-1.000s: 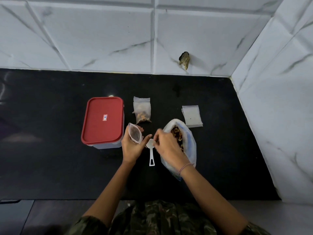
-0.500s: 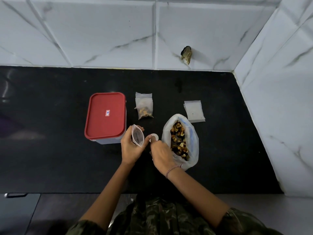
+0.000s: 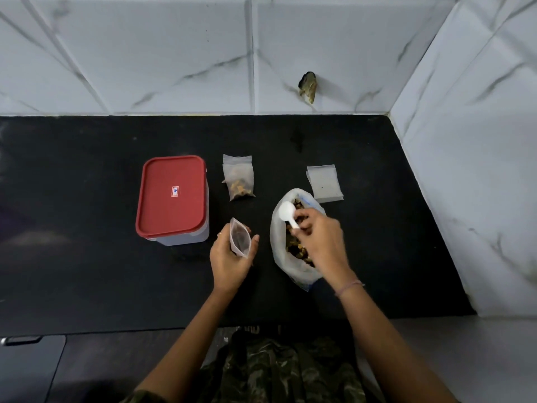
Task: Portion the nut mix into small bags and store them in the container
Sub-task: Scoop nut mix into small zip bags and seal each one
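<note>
Black countertop (image 3: pixel 87 271) in corner; white marble-veined tiled walls (image 3: pixel 145 53) behind and at right.

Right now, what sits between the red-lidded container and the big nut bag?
Head view: the left hand holding an open small bag, and, farther back, a filled small bag.

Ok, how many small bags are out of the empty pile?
2: a filled bag lying beside the container, and an open bag held in the left hand. Others may be hidden inside the container.
</note>
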The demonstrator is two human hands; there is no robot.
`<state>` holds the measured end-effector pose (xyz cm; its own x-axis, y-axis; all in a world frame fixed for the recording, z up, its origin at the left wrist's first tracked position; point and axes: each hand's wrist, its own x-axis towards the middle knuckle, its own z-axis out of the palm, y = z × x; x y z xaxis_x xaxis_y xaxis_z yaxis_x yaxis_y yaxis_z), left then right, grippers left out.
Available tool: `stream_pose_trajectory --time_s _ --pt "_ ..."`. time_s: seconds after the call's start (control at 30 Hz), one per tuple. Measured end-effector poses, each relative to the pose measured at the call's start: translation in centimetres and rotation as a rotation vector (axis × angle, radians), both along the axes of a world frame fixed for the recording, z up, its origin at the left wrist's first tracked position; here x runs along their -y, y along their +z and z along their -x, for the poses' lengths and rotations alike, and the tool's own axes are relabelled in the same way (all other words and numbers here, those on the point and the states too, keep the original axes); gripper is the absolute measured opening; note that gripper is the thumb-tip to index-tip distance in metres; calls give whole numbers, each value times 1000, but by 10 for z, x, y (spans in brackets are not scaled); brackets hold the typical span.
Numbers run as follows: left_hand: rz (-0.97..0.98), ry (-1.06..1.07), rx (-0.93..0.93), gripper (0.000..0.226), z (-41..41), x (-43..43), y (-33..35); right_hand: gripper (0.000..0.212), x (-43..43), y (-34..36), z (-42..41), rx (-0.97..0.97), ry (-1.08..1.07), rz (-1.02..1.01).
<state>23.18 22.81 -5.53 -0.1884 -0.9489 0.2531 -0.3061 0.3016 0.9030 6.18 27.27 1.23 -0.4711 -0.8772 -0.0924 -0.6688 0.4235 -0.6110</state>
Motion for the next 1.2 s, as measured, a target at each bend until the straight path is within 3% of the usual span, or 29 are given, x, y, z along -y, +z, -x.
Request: stream_pose_trajectory --time_s 0.13,0.23,0.33,0.43,0.57,0.77,1.0,1.2 --pt "-20 -51 95 41 10 -17 -11 35 -22 2 26 -158 -14 -113" --pt "-31 -84 133 38 18 -26 -18 35 -25 -1 31 -386 149 -245" --pt "-34 -111 171 33 25 -34 -23 34 -22 -2 29 -458 243 -353" --pt "-19 -122 207 32 27 -38 -27 24 -20 -3 25 -650 366 -317" --pt "-3 -125 234 33 28 -37 -32 22 -16 -2 23 -737 472 -317" --pt "12 -134 252 28 31 -37 -35 28 -8 -3 22 -671 521 -366" --pt "-9 -153 261 32 33 -36 -41 17 6 -4 36 -421 389 -446" --pt "-40 -148 300 38 32 -36 -48 22 13 -16 43 -292 284 -512"
